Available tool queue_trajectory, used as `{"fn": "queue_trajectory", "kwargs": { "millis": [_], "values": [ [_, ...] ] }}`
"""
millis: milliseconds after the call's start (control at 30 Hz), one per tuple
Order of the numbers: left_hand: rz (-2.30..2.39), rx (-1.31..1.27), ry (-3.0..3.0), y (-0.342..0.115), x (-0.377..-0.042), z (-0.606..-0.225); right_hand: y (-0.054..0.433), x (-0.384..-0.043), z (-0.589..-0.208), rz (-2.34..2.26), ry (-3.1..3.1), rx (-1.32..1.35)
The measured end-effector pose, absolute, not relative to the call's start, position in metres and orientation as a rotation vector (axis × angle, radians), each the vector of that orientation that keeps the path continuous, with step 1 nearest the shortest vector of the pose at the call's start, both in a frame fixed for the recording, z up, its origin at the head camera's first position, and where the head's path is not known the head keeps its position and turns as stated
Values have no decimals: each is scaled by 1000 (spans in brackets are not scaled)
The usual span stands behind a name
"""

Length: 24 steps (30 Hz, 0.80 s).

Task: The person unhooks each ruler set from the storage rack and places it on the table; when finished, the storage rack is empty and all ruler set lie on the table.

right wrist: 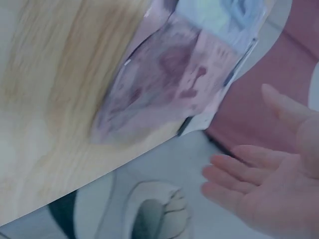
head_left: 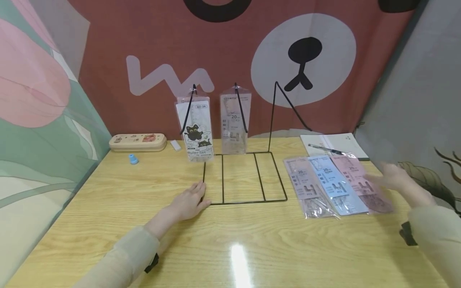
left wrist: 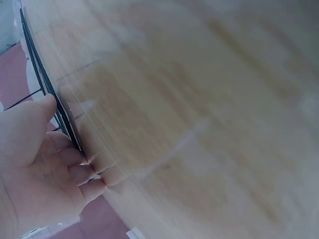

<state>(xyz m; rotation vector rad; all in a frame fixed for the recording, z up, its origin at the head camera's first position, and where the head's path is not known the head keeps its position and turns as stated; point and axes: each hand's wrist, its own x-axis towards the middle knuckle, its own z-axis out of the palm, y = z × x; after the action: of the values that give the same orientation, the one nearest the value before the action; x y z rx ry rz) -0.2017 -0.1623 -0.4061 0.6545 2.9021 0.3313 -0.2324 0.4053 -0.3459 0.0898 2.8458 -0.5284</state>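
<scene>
A black wire rack (head_left: 243, 202) with tall angled hooks stands on the wooden table. My left hand (head_left: 189, 201) rests at its front left corner, fingers extended; in the left wrist view the thumb lies along the black wire (left wrist: 64, 117). On the left hook hangs a ruler set with black cats (head_left: 197, 130), on the middle hook a pale pink ruler set (head_left: 235, 126). The right hook (head_left: 276, 83) carries nothing. My right hand (head_left: 390, 178), fingers spread and empty, hovers beside the pink ruler pack (head_left: 356, 176). Left of that pack lie a blue pack (head_left: 335, 182) and a mauve pack (head_left: 304, 182).
A cream pencil case (head_left: 138, 142), a white eraser (head_left: 175, 145) and a small blue cone-shaped piece (head_left: 133, 159) sit at the back left. Behind the packs are a notebook (head_left: 347, 141) and a black pen (head_left: 325, 149). A patterned curtain (head_left: 162, 40) backs the table.
</scene>
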Motion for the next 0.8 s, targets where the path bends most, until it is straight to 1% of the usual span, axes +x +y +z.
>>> {"fn": "queue_trajectory", "kwargs": {
  "millis": [167,400,600,800],
  "values": [
    [330,649,2900,-162,-202,-405,366,-232,-346,-592,2982,-90],
    [323,655,2903,-164,-202,-404,305,-225,-353,-754,2983,-452],
    [328,657,2904,-162,-203,-405,256,-217,-362,-869,2839,-577],
    [323,649,2903,-162,-203,-406,220,-218,-377,-805,2816,-683]
  ]
}}
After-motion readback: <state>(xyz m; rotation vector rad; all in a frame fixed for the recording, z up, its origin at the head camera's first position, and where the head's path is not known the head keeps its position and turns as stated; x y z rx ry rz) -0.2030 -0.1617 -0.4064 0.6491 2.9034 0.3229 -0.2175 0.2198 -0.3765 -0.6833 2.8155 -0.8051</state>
